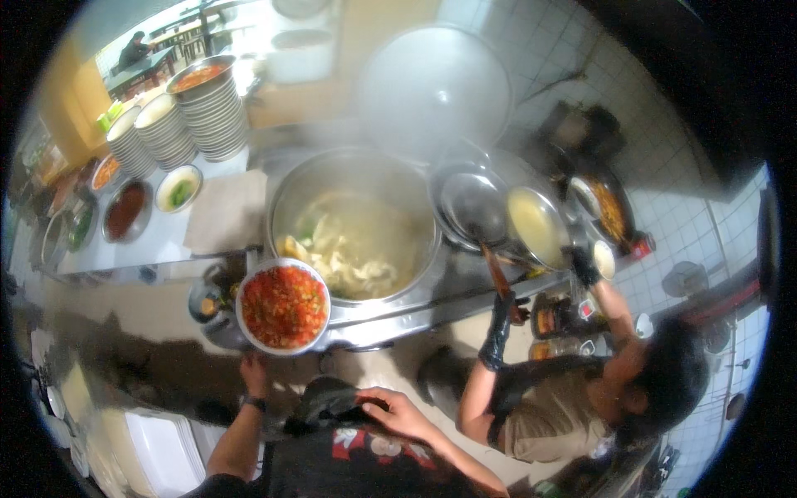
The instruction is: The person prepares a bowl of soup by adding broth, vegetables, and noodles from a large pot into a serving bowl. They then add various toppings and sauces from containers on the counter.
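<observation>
My left hand (252, 372) is at the near underside of a white bowl (327, 327) heaped with chopped red chilies (283, 302). It appears to support the bowl, though the rim hides its fingers. The bowl overlaps the near left rim of a large steel pot (434, 249). Inside the steaming pot, pale pieces of food (348, 264) float in cloudy broth. My right hand (398, 408) hovers before my printed black apron or shirt (367, 460), thumb and forefinger apart. Something dark is by those fingertips, and I cannot tell whether they grip it.
At right, a co-worker (579, 404) in black gloves holds a wooden handle over a wok (473, 211). A bowl of yellow liquid (535, 227) tilts beside it. Stacked bowls (215, 124) and a basin of dark red sauce (127, 211) crowd the left counter. White trays (165, 445) lie low left.
</observation>
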Demonstrator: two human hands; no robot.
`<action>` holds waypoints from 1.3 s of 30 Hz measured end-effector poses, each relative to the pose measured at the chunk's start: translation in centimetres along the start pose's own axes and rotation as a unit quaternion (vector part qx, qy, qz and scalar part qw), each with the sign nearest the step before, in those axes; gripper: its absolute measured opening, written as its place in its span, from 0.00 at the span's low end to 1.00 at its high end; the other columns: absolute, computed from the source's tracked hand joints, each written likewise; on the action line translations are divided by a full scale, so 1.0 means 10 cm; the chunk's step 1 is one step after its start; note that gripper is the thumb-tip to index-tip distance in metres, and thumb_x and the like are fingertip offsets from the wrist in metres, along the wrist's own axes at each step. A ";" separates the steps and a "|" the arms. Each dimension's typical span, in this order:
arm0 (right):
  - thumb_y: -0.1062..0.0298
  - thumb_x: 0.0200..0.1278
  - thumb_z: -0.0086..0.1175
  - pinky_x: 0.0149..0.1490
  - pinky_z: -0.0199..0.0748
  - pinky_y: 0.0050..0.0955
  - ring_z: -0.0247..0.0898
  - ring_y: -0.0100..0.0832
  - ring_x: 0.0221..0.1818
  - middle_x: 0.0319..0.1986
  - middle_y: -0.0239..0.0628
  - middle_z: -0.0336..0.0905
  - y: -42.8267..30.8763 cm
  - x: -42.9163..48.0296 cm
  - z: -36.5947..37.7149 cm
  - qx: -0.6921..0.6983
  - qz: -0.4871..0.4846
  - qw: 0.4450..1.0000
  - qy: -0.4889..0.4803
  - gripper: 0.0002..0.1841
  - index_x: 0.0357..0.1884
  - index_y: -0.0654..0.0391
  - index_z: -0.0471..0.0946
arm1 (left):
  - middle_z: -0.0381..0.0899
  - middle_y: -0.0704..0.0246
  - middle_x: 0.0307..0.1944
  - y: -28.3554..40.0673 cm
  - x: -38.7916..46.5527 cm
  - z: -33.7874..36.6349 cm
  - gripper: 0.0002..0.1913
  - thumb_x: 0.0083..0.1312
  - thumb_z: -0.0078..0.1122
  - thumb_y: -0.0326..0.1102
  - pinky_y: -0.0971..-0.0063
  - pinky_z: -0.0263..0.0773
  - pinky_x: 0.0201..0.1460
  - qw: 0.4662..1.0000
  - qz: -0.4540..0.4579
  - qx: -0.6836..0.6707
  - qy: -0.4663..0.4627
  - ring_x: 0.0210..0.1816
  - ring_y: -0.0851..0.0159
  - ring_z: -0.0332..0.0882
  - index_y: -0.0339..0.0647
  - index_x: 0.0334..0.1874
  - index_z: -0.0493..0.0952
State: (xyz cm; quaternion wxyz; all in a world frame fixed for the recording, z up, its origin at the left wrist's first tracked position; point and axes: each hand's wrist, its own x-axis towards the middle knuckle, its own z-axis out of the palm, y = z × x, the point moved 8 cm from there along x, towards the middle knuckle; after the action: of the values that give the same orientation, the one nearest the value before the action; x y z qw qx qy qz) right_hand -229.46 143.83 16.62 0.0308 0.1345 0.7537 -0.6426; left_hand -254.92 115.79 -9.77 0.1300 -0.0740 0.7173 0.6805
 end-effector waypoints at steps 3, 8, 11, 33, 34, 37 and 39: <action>0.68 0.69 0.55 0.55 0.73 0.29 0.77 0.30 0.48 0.46 0.39 0.82 0.12 0.20 -0.04 -0.021 -0.011 0.999 0.022 0.17 0.57 0.59 0.76 | 0.79 0.66 0.35 0.33 -0.10 0.17 0.12 0.73 0.49 0.36 0.72 0.71 0.39 0.999 0.009 0.036 0.028 0.34 0.67 0.75 0.34 0.38 0.75; 0.67 0.69 0.55 0.57 0.73 0.31 0.77 0.32 0.50 0.47 0.40 0.82 -0.18 0.53 -0.29 -0.034 0.050 0.997 0.053 0.16 0.56 0.59 0.76 | 0.76 0.70 0.27 0.09 -0.26 -0.16 0.13 0.73 0.51 0.39 0.73 0.69 0.34 0.980 -0.108 0.129 -0.104 0.28 0.69 0.72 0.37 0.34 0.75; 0.69 0.68 0.54 0.54 0.74 0.31 0.77 0.31 0.48 0.43 0.41 0.82 -0.24 0.61 -0.90 0.040 0.068 0.983 0.166 0.13 0.53 0.59 0.78 | 0.75 0.73 0.25 1.13 -0.73 0.26 0.13 0.72 0.52 0.40 0.77 0.67 0.32 0.969 -0.140 0.115 -0.166 0.27 0.72 0.70 0.40 0.32 0.75; 0.65 0.64 0.55 0.26 0.62 0.13 0.62 0.16 0.20 0.21 0.19 0.67 0.02 0.83 -3.32 0.489 0.183 0.838 0.160 0.08 0.29 0.51 0.69 | 0.81 0.62 0.50 2.65 -2.31 4.45 0.20 0.75 0.48 0.47 0.68 0.74 0.57 0.648 -0.374 -0.162 -0.643 0.52 0.64 0.79 0.35 0.56 0.73; 0.62 0.63 0.57 0.27 0.65 0.13 0.64 0.16 0.21 0.22 0.19 0.71 0.12 0.85 -3.22 0.495 0.185 0.836 0.148 0.08 0.29 0.49 0.71 | 0.80 0.59 0.52 2.67 -2.42 4.59 0.22 0.76 0.44 0.49 0.66 0.74 0.57 0.633 -0.395 -0.162 -0.646 0.53 0.61 0.79 0.35 0.56 0.73; 0.59 0.68 0.55 0.38 0.78 0.29 0.76 0.32 0.38 0.37 0.38 0.77 -0.20 1.08 -2.85 0.298 0.225 0.922 0.105 0.18 0.54 0.58 0.69 | 0.80 0.58 0.52 2.75 -2.58 4.77 0.21 0.77 0.42 0.47 0.65 0.74 0.58 0.579 -0.497 -0.263 -0.591 0.52 0.60 0.80 0.36 0.57 0.72; 0.62 0.71 0.51 0.48 0.77 0.35 0.76 0.36 0.43 0.40 0.42 0.78 0.09 1.31 -2.74 0.260 0.119 0.958 0.017 0.17 0.56 0.59 0.68 | 0.79 0.63 0.42 2.71 -2.46 4.66 0.13 0.75 0.45 0.41 0.67 0.76 0.47 0.681 -0.537 -0.222 -0.446 0.43 0.63 0.80 0.39 0.51 0.71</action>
State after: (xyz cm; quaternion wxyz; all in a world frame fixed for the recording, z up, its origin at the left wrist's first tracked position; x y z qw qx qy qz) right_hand -238.37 172.82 17.63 0.0586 0.2372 0.5397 -0.8056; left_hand -235.12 162.10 21.32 0.7575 -0.1610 0.2396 0.5855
